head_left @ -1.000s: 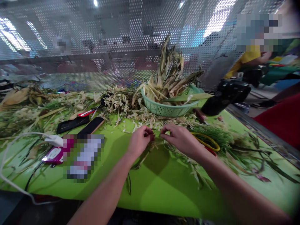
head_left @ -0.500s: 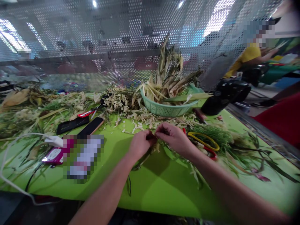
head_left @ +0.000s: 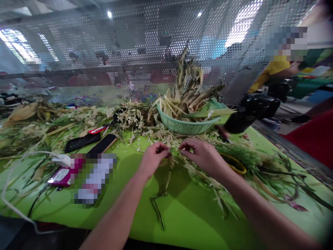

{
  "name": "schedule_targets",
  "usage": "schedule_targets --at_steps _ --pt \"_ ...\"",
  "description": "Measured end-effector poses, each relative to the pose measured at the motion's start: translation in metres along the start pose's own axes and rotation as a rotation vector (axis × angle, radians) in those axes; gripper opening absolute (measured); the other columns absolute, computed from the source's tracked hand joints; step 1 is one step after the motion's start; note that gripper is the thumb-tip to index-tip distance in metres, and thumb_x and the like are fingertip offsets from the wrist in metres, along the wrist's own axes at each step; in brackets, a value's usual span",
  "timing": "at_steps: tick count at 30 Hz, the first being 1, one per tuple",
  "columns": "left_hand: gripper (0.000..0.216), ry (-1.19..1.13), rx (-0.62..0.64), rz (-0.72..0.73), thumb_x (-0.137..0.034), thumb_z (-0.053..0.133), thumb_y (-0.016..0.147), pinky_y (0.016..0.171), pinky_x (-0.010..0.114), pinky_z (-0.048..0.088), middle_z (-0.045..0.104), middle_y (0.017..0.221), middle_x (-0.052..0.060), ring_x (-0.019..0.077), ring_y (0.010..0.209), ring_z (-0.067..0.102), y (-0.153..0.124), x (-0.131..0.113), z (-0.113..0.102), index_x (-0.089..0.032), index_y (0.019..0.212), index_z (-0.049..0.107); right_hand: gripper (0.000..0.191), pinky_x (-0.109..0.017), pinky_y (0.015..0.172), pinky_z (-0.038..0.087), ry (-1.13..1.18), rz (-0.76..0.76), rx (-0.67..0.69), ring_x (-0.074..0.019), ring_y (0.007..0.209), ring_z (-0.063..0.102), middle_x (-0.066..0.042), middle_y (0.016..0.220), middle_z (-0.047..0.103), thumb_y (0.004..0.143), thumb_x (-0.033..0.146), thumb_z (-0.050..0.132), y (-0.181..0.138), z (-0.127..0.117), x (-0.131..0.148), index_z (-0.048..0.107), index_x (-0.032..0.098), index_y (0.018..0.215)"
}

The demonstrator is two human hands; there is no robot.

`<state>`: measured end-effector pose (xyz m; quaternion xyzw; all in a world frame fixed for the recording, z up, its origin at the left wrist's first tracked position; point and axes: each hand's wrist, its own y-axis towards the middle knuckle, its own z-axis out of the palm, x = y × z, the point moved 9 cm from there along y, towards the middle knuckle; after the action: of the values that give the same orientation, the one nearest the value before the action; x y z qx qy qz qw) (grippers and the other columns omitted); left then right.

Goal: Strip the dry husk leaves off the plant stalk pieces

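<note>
My left hand (head_left: 154,159) pinches the top of a dried plant strand (head_left: 169,173), which looks knotted or braided near the fingers. The strand hangs down, and its dark thin tail (head_left: 159,211) trails over the green tabletop (head_left: 187,222). A little to the right, my right hand (head_left: 199,152) is closed with thumb and fingertips together; whatever is between them is too small to make out. Below that hand lie pale dried leaves (head_left: 205,177). Yellow-handled scissors (head_left: 235,165) are partly hidden behind my right forearm.
A green basket (head_left: 187,127) of dried corn husks stands behind my hands, among husk scraps (head_left: 136,116). Two dark flat objects, a red cutter (head_left: 97,129) and a purple device (head_left: 61,176) with a white cable lie left. Green sprigs (head_left: 239,152) lie right. A person in yellow (head_left: 273,69) sits beyond.
My hands, close together before, have moved apart, the right one shifting rightward. The strand under my left hand now hangs straighter and shows more of its length. The view has tilted slightly.
</note>
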<state>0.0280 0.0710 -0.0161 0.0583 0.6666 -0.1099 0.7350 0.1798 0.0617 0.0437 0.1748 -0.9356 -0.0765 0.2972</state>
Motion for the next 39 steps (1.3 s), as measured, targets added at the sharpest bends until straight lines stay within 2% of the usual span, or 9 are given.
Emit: schedule_targets --at_steps 2,5,11,19,22,24,29,35,39 --pt "0.009 0.007 0.014 0.003 -0.017 0.065 0.074 0.077 0.029 0.047 0.065 0.077 0.002 0.0117 0.073 0.06 0.001 0.002 0.003 -0.014 0.082 0.062 0.012 -0.026 0.066 0.041 0.042 -0.096 -0.052 -0.017 0.076 0.058 -0.003 0.088 0.067 0.08 0.023 0.06 -0.002 0.001 0.014 0.066 0.022 0.091" --pt "0.01 0.022 0.019 0.011 -0.015 0.066 0.072 0.072 0.026 0.045 0.063 0.074 0.001 0.0098 0.069 0.057 0.003 0.006 0.006 -0.013 0.081 0.062 0.012 -0.026 0.07 0.042 0.081 -0.158 -0.076 -0.017 0.08 0.059 -0.003 0.09 0.066 0.082 0.021 0.059 -0.005 0.008 0.027 0.066 0.022 0.092" --pt "0.015 -0.063 0.021 -0.009 -0.019 0.07 0.068 0.07 0.024 0.044 0.062 0.072 0.0 0.0095 0.069 0.056 0.004 0.011 0.008 -0.013 0.08 0.062 0.009 -0.026 0.065 0.039 0.029 -0.122 -0.105 -0.0166 0.074 0.057 -0.004 0.081 0.064 0.086 0.022 0.054 -0.009 0.01 0.028 0.06 0.019 0.079" --pt "0.017 -0.059 -0.007 -0.033 -0.018 0.072 0.062 0.067 0.022 0.042 0.061 0.07 -0.001 0.0082 0.066 0.054 0.003 0.01 0.005 -0.014 0.075 0.062 0.009 -0.026 0.064 0.04 0.166 -0.104 0.029 -0.0155 0.07 0.056 -0.002 0.075 0.063 0.084 0.025 0.056 -0.007 0.022 0.025 0.061 0.019 0.078" --pt "0.015 -0.003 -0.007 -0.011 -0.015 0.07 0.063 0.068 0.023 0.043 0.062 0.071 0.0 0.0093 0.066 0.055 0.003 0.01 0.005 -0.014 0.076 0.062 0.012 -0.027 0.069 0.042 0.228 -0.08 -0.049 -0.0172 0.077 0.058 -0.004 0.081 0.065 0.085 0.025 0.054 -0.003 0.018 0.015 0.063 0.019 0.082" --pt "0.014 0.077 -0.006 0.031 -0.013 0.068 0.064 0.069 0.024 0.044 0.063 0.074 0.001 0.0103 0.069 0.056 0.001 0.006 0.005 -0.014 0.077 0.063 0.013 -0.028 0.073 0.044 0.264 -0.073 -0.082 -0.0182 0.082 0.059 -0.004 0.086 0.065 0.085 0.023 0.052 -0.002 0.018 0.01 0.064 0.019 0.086" --pt "0.012 0.358 -0.025 0.185 -0.009 0.061 0.069 0.071 0.025 0.046 0.065 0.079 0.002 0.0123 0.073 0.059 -0.004 -0.011 0.008 -0.017 0.079 0.063 0.02 -0.029 0.08 0.044 0.29 -0.059 -0.025 -0.0183 0.09 0.06 -0.003 0.094 0.067 0.081 0.015 0.051 -0.001 0.031 0.004 0.065 0.021 0.095" --pt "0.02 0.694 -0.103 0.437 -0.006 0.052 0.075 0.074 0.026 0.044 0.065 0.084 0.001 0.0143 0.077 0.058 -0.014 -0.03 0.017 -0.021 0.082 0.063 0.018 -0.03 0.075 0.047 0.353 0.041 -0.029 -0.0181 0.081 0.063 -0.002 0.087 0.069 0.078 0.015 0.054 -0.001 0.038 -0.005 0.066 0.02 0.091" --pt "0.02 0.784 -0.132 0.531 -0.006 0.05 0.078 0.076 0.027 0.043 0.063 0.085 0.002 0.0155 0.081 0.057 -0.017 -0.036 0.021 -0.021 0.082 0.062 0.016 -0.031 0.074 0.049 0.433 0.079 -0.049 -0.0185 0.079 0.064 -0.002 0.085 0.07 0.078 0.018 0.056 0.0 0.043 -0.011 0.066 0.021 0.089"
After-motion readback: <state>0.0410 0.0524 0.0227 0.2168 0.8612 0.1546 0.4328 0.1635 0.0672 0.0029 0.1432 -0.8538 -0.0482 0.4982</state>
